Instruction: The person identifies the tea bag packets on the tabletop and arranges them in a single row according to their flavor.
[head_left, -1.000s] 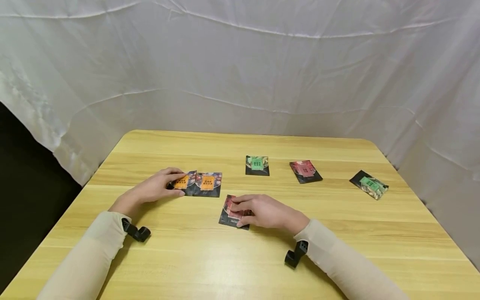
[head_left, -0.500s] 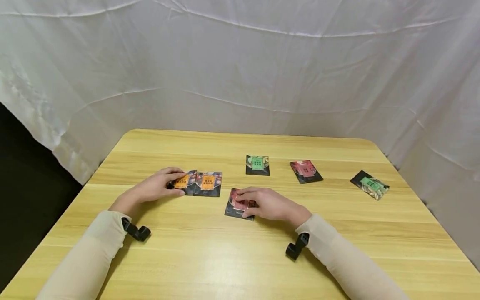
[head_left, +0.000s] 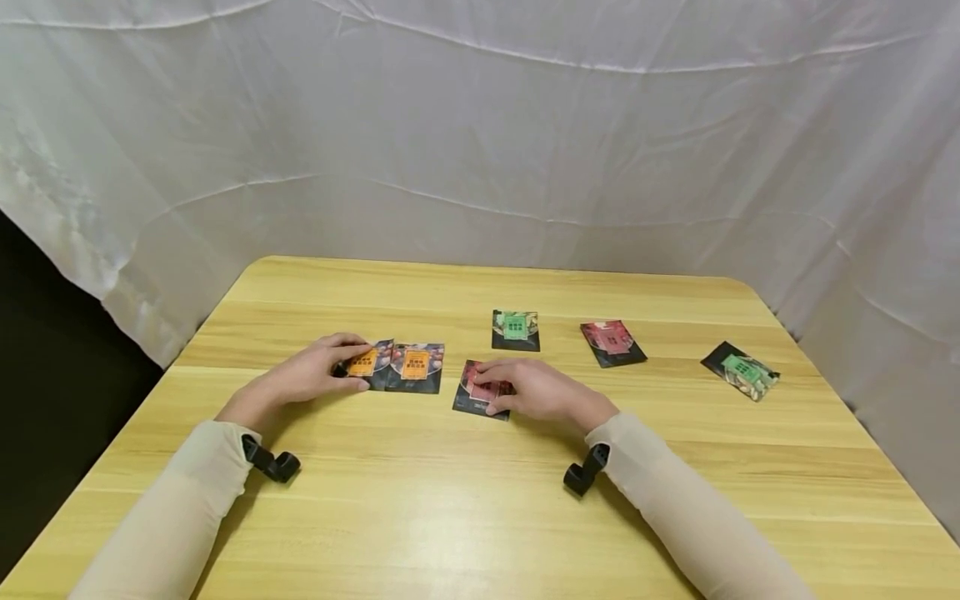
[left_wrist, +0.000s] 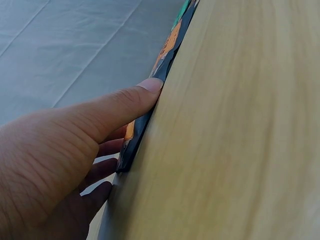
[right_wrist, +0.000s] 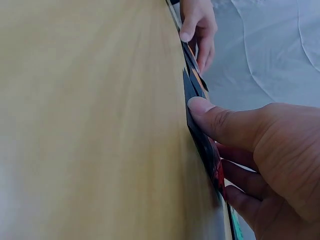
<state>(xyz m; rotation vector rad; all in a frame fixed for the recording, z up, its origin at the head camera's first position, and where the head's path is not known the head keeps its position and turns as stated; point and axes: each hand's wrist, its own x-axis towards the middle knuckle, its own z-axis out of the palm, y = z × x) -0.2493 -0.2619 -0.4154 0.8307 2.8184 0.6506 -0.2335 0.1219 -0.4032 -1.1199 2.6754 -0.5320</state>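
Two dark packets with orange labels lie side by side on the table, their edges meeting. My left hand holds the left orange-label packet, thumb at the near edge and fingers over its left and far side. The right orange-label packet is untouched. Just to its right, my right hand grips a red-label packet between thumb and fingers, covering its right part. In the right wrist view the thumb presses the dark near edge of this packet, which looks slightly tilted.
Farther back on the wooden table lie a green-label packet, another red-label packet turned askew, and a second green-label packet at the right. A pale curtain hangs behind the table.
My right hand has moved the red-label packet away from me and slightly right, close to the orange-label pair. The left hand has stayed in place.
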